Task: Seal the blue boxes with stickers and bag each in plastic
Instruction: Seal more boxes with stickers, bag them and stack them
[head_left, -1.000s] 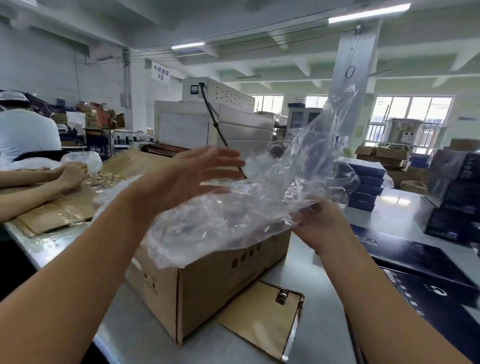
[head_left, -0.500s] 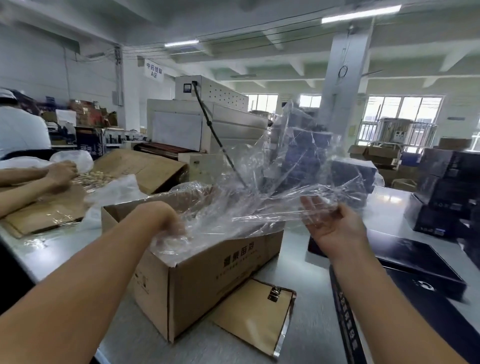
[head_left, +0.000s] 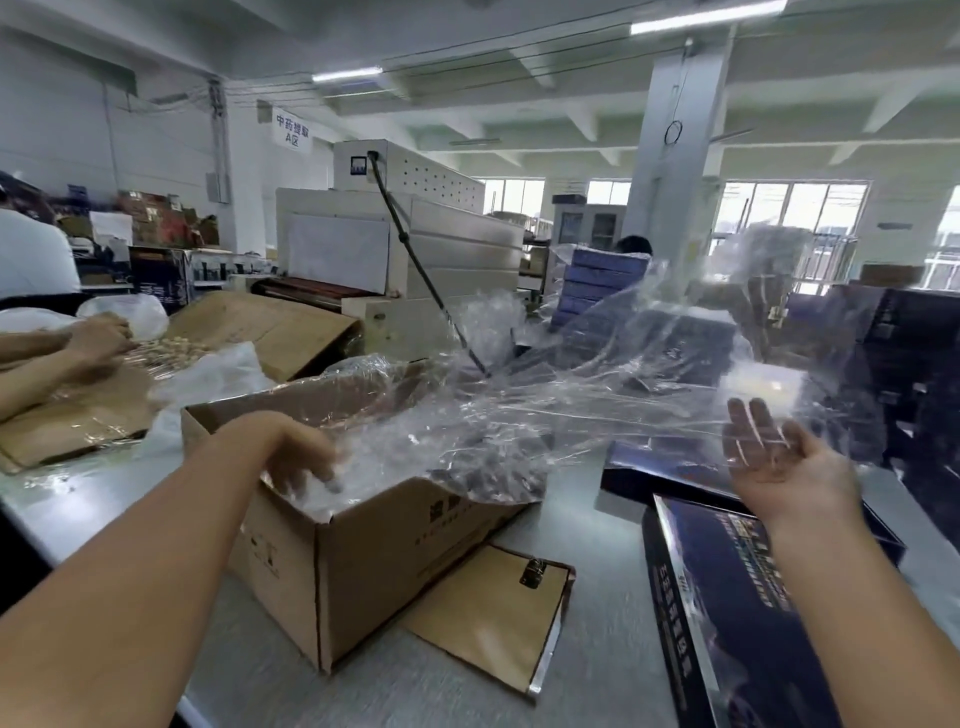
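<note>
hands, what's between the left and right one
Head view: a clear plastic bag stretches from the left hand, over the cardboard box, to the right hand.

Carton (head_left: 363, 551): 1. Clipboard (head_left: 488, 618): 1. Plastic bag (head_left: 571, 415): 1. Blue boxes (head_left: 727, 613) flat on near desk (head_left: 602, 665): 2.

- The left hand (head_left: 306, 460) reaches into the cardboard box (head_left: 363, 561). Its fingertips are smeared by motion, so whether they pinch the plastic bag (head_left: 545, 415) cannot be told.
- The right hand (head_left: 779, 462) has its straight fingers (head_left: 753, 426) behind the film, seen only through it.
- The cardboard box's inside is hidden under crumpled plastic.
- The nearest blue box (head_left: 727, 613) runs off the bottom edge — its print is too blurred to read.
- The stack of blue boxes (head_left: 597, 291) shows only hazily through the bag.
- A person in white (head_left: 31, 260) is cut by the left edge.
- The dark cartons (head_left: 914, 364) at right are blurred.
</note>
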